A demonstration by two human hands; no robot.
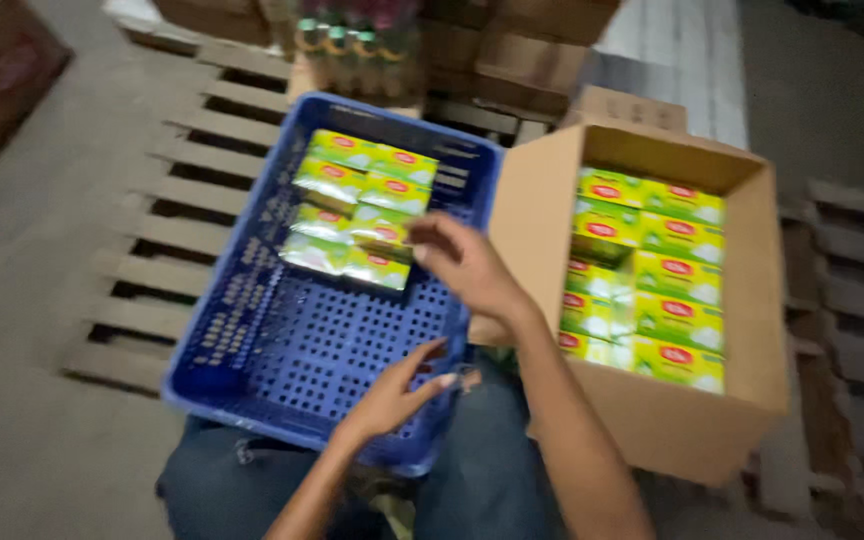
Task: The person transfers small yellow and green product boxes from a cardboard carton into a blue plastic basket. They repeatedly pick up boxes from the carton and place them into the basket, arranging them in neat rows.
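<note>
So far two rows of packs (pixel 360 208) fill the crate's (pixel 252 330) far end; near half bare. Carton (pixel 742 300) beside it holds many more. My right hand (pixel 462 262) hovers loosely open, empty, over the packs; left hand (pixel 397 395) open, fingertips resting on the crate's near edge.

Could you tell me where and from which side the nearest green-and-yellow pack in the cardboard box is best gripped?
Probably from straight above, with the grip across the two long edges of the nearest pack. The packs lie flat, faces up, tightly side by side inside the cardboard box, so only the top is free; the walls block the sides. The right hand hovers over the blue crate, the left hand near its rim.
</note>
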